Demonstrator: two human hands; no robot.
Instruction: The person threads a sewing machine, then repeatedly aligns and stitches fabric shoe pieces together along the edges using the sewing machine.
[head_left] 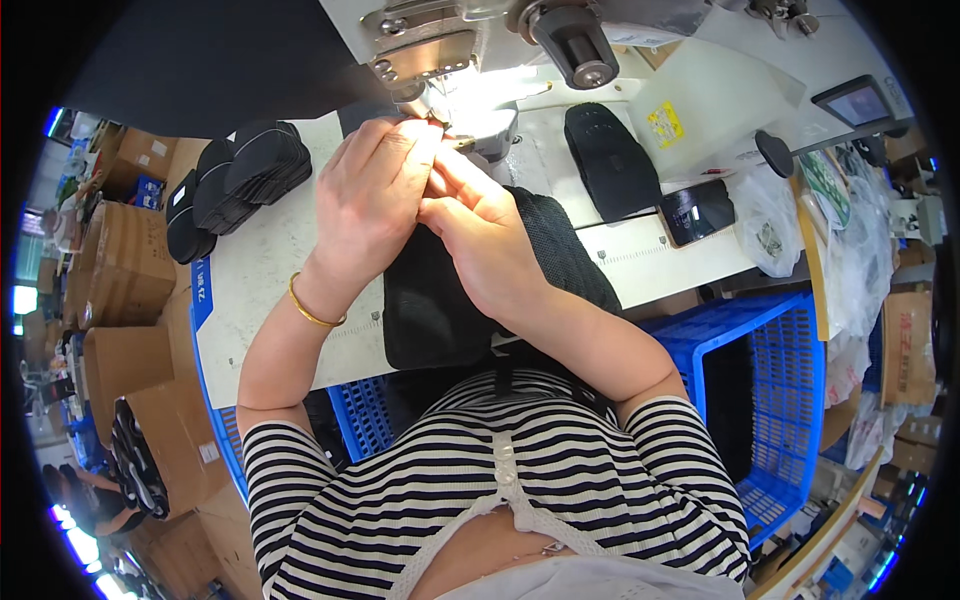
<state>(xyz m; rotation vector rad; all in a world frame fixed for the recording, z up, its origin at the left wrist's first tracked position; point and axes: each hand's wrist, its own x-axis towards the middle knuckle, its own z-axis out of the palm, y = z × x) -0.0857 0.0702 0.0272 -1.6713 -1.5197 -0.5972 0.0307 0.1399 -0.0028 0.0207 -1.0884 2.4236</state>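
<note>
Under the lit head of a sewing machine (430,60), my left hand (370,195) and my right hand (490,235) meet with bent fingers pinched together. Their fingertips are right by the needle and presser foot area (432,105). Whatever they pinch is hidden or too small to make out. Beneath my hands a black fabric piece (430,310) lies on the white machine table (260,290), reaching its front edge. A black mesh part (565,250) spreads out from under my right hand and forearm.
Stacked black padded pieces (255,170) stand at the left of the table. A long black piece (612,160) and a dark glossy object (698,212) lie to the right, near a plastic bag (768,225). Blue crates (815,400) flank me below. Cardboard boxes (130,265) fill the left.
</note>
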